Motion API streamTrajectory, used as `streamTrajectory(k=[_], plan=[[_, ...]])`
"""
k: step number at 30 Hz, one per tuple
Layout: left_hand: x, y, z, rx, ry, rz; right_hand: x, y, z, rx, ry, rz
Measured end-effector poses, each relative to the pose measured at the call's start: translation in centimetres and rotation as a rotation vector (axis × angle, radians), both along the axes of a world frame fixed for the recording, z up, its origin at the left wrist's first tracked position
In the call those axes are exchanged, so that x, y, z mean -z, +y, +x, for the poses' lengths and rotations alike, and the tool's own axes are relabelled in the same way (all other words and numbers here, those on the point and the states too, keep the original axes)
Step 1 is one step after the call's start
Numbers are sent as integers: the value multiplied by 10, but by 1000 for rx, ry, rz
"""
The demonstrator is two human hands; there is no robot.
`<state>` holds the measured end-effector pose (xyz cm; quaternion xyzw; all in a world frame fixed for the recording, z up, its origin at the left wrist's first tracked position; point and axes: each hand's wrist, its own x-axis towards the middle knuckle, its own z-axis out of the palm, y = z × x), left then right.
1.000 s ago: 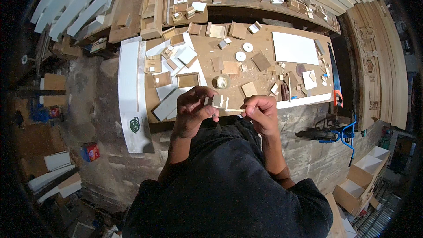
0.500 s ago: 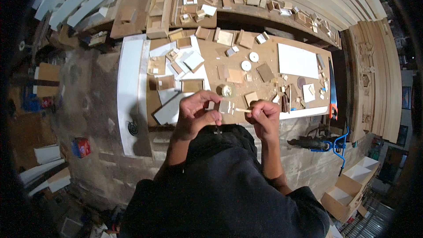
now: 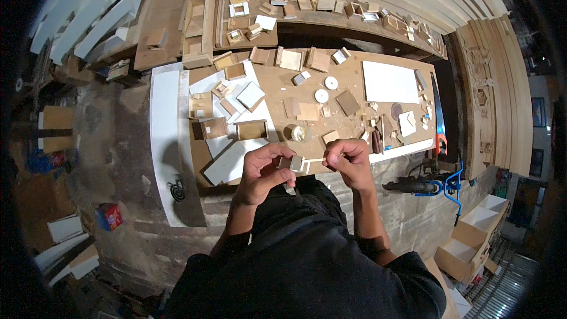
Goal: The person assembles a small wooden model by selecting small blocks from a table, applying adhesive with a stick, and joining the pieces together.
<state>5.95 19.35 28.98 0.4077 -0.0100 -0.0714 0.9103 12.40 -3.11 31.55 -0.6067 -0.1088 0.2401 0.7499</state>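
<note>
Just past the table's near edge, my left hand (image 3: 260,174) grips a small block-like wooden piece (image 3: 297,164) with white edges between thumb and fingers. My right hand (image 3: 353,162) is closed in a pinch on a thin pale stick (image 3: 316,160). The stick's left end meets the small piece, though whether it presses on it is too small to tell. Beyond the hands stands a small round tub (image 3: 300,134) with whitish contents. A little wooden block (image 3: 331,137) lies on the table near my right fingers.
Small wooden boxes and a white panel (image 3: 390,82) lie on the brown tabletop (image 3: 277,91). Two white discs, one being a near disc (image 3: 321,95), sit mid-table. A handsaw (image 3: 440,121) rests along the right edge. Behind runs a shelf (image 3: 331,20) with several miniature pieces.
My hands have come slightly closer together, and the small piece has turned in my left fingers. The stick now reaches the piece's right side. The whole view has shifted a little.
</note>
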Motion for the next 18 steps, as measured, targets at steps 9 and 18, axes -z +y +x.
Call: streamTrajectory(k=[9, 18], plan=[[15, 8, -13, -182, 164, 106, 84, -18, 30, 189, -147, -539], [15, 28, -33, -220, 147, 268, 184, -11, 35, -74, -556, -1260]])
